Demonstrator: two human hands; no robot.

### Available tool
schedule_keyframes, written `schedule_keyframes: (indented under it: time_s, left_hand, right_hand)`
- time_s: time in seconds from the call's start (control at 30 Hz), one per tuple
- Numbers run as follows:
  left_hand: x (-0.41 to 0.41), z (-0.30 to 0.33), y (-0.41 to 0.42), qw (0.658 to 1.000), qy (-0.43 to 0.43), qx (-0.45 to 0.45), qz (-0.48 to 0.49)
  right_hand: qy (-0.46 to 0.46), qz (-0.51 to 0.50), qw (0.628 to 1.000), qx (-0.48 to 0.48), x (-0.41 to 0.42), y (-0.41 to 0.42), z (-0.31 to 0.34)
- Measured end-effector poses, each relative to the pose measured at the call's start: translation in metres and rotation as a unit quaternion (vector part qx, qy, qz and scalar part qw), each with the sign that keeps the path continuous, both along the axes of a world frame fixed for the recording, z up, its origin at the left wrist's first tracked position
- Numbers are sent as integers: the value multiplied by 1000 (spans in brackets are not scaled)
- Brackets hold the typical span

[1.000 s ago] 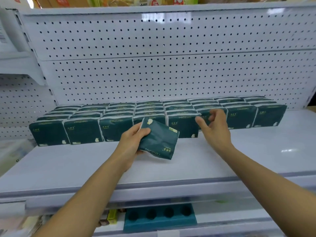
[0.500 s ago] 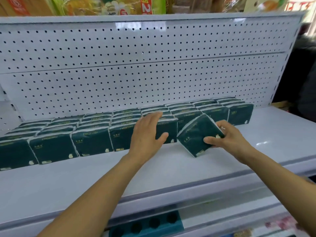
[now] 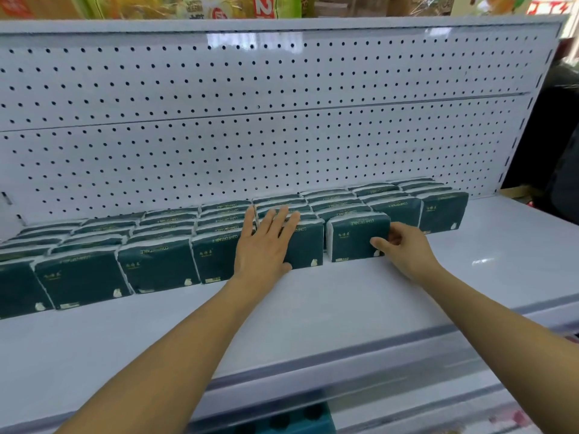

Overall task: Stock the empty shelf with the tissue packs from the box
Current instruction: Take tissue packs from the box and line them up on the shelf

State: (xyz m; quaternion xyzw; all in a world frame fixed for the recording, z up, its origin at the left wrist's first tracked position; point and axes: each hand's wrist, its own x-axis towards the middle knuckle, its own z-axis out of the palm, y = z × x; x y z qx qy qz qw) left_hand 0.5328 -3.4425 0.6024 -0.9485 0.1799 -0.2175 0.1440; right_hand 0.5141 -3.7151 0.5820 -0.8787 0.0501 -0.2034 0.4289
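Right fingers (image 3: 383, 244) pinch the newest tissue pack (image 3: 357, 238), upright in the front row on the shelf (image 3: 344, 296). Small gap to its left; long axis runs along the row. Left hand (image 3: 266, 242) splayed flat on the neighbour pack (image 3: 305, 245), gripping nothing. Likely push left.

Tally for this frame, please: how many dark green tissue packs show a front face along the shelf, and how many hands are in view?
tissue packs showing a front face: 8 (leftmost cut off by the frame edge)
Hands: 2, left hand and right hand
Total: 10
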Motion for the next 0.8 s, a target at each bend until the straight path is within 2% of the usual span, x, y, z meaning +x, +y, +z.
schedule_keyframes:
  time_s: [0.37, 0.63, 0.73, 0.8]
  left_hand:
    - [4, -3, -3, 1000, -16, 2, 8]
    - [-2, 4, -3, 1000, 2, -15, -5]
    - [-16, 8, 0, 998, 3, -60, 0]
    - [-33, 8, 3, 994, -6, -105, -10]
  right_hand:
    - [12, -56, 997, -60, 12, 20, 1]
    - [64, -40, 995, -71, 0, 24, 4]
    - [55, -45, 985, -159, -21, 28, 3]
    - [-1, -38, 971, -234, -41, 35, 3]
